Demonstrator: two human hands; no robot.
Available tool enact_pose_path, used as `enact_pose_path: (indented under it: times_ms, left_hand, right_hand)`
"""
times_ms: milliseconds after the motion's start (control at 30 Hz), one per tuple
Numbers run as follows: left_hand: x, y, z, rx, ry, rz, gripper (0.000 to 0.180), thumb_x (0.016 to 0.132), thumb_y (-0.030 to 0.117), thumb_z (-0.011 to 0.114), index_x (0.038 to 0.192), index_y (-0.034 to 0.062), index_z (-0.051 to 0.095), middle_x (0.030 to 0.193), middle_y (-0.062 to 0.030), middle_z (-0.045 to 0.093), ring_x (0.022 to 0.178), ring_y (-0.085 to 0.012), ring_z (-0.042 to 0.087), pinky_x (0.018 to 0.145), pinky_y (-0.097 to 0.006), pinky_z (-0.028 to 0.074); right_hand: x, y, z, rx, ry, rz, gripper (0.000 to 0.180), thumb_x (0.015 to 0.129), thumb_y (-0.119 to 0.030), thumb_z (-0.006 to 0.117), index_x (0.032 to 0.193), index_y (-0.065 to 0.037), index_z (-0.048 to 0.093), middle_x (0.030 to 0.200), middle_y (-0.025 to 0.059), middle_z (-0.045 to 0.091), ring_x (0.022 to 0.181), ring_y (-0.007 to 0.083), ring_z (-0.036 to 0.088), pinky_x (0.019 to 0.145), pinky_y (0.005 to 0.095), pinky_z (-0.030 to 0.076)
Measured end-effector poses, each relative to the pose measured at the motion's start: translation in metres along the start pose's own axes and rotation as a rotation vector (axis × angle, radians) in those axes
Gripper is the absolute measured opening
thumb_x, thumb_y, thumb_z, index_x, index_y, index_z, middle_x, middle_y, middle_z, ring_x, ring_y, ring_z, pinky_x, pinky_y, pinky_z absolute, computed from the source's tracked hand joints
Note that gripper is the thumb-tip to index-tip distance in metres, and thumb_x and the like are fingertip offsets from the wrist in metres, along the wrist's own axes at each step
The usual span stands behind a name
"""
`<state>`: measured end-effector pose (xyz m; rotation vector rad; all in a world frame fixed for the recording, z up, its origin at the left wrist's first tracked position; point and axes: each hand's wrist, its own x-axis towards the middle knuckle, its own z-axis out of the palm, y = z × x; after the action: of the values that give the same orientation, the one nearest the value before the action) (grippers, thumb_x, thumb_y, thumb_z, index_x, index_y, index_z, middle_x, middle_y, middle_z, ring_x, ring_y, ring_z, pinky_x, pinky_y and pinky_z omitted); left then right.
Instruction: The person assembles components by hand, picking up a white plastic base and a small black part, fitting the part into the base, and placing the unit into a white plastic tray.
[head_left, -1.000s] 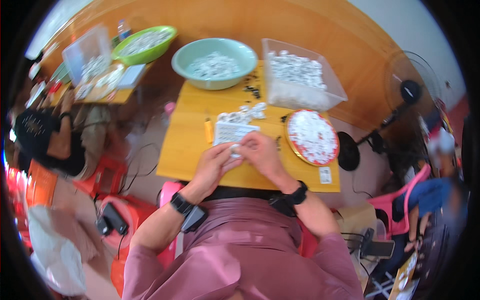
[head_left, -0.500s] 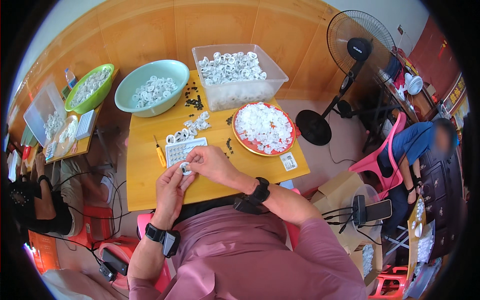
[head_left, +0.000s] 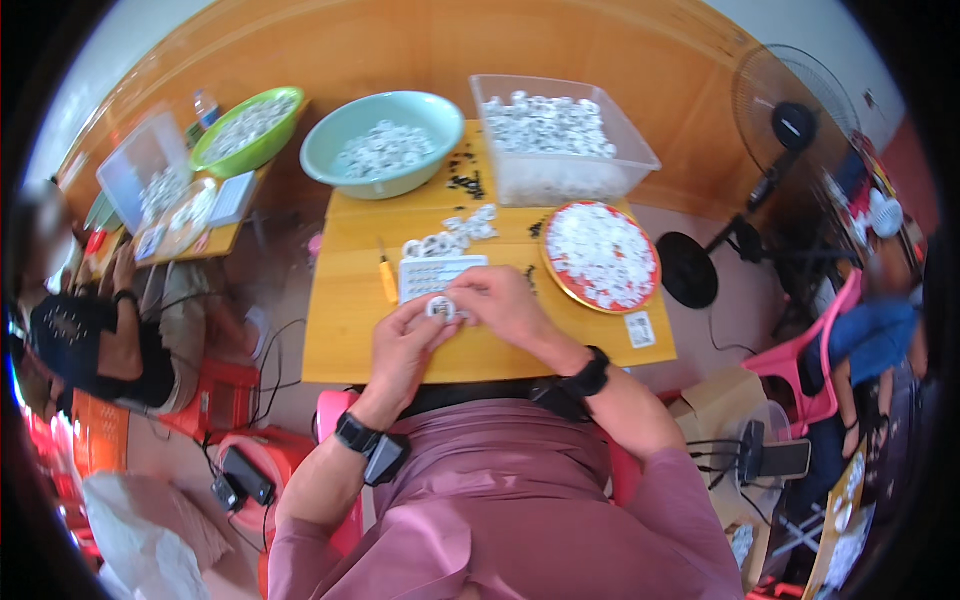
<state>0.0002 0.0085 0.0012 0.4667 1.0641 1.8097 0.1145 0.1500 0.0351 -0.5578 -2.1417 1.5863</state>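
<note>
Between the thumb and fingers of my left hand (head_left: 402, 345) is a small round white plastic part (head_left: 440, 309) with a dark middle. Close beside it, the fingertips of my right hand (head_left: 508, 308) are pinched together; what they hold, if anything, is hidden. Both hands are over the near part of the yellow table, just in front of a white tray (head_left: 428, 270) with rows of small pieces. Left of the tray lies a yellow-handled screwdriver (head_left: 388, 280). Several white ring-shaped parts (head_left: 435, 245) lie behind it.
At the back stand a pale green basin (head_left: 318, 150) and a clear plastic bin (head_left: 640, 162), both holding white parts. A red-rimmed plate (head_left: 652, 285) of white pieces is at the right. Small black pieces (head_left: 466, 184) lie scattered. A floor fan (head_left: 793, 125) stands right; people sit on both sides.
The view has swung left, so the table and everything on it appear farther right. My left hand keeps the round part; my right fingertips have moved slightly on beside it.
</note>
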Motion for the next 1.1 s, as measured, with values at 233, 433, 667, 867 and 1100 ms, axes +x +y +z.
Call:
enact_pose_path:
  times_ms: [233, 433, 667, 867, 1100]
  left_hand:
    - [-0.006, 0.012, 0.003, 0.082, 0.049, -0.024, 0.024, 0.096, 0.003, 0.061, 0.119, -0.0041, 0.061, 0.110, -0.0154, 0.069, 0.096, -0.0195, 0.069, 0.085, -0.026, 0.057]
    - [-0.007, 0.021, 0.005, 0.251, 0.042, -0.079, 0.019, 0.096, 0.003, 0.061, 0.114, -0.0031, 0.063, 0.109, -0.0153, 0.070, 0.095, -0.0190, 0.070, 0.083, -0.025, 0.057]
    - [-0.008, 0.010, 0.006, -0.097, -0.036, -0.123, 0.028, 0.103, 0.008, 0.052, 0.126, -0.0091, 0.056, 0.122, -0.0212, 0.064, 0.113, -0.0266, 0.065, 0.102, -0.033, 0.054]
    - [-0.010, 0.010, 0.006, -0.161, -0.087, -0.153, 0.034, 0.105, 0.009, 0.047, 0.134, -0.0093, 0.050, 0.130, -0.0231, 0.060, 0.120, -0.0293, 0.061, 0.107, -0.034, 0.051]
    - [-0.005, 0.006, 0.001, -0.215, -0.105, -0.168, 0.036, 0.105, 0.009, 0.047, 0.136, -0.0084, 0.048, 0.130, -0.0229, 0.060, 0.121, -0.0299, 0.061, 0.108, -0.034, 0.050]
  right_hand:
    - [0.001, -0.039, -0.099, -0.610, 0.188, -0.039, 0.017, 0.083, -0.015, 0.067, 0.092, -0.002, 0.073, 0.086, 0.0173, 0.072, 0.079, 0.0300, 0.071, 0.071, 0.0384, 0.053]
    - [-0.010, -0.014, -0.161, -0.792, 0.124, 0.306, 0.021, 0.073, -0.009, 0.071, 0.093, -0.006, 0.075, 0.085, 0.0140, 0.072, 0.083, 0.0308, 0.069, 0.075, 0.0413, 0.052]
    - [-0.005, 0.005, -0.143, -0.988, 0.018, 0.207, 0.029, 0.072, -0.006, 0.075, 0.100, -0.009, 0.073, 0.090, 0.0114, 0.070, 0.086, 0.0303, 0.068, 0.074, 0.0404, 0.052]
    - [-0.003, 0.015, -0.141, -1.005, 0.043, 0.246, 0.022, 0.071, -0.004, 0.071, 0.092, -0.007, 0.073, 0.090, 0.0142, 0.072, 0.088, 0.0328, 0.069, 0.076, 0.0409, 0.052]
    - [-0.007, 0.003, -0.155, -0.846, -0.008, 0.401, 0.017, 0.074, -0.008, 0.071, 0.090, -0.005, 0.072, 0.084, 0.0136, 0.070, 0.081, 0.0281, 0.069, 0.069, 0.0381, 0.051]
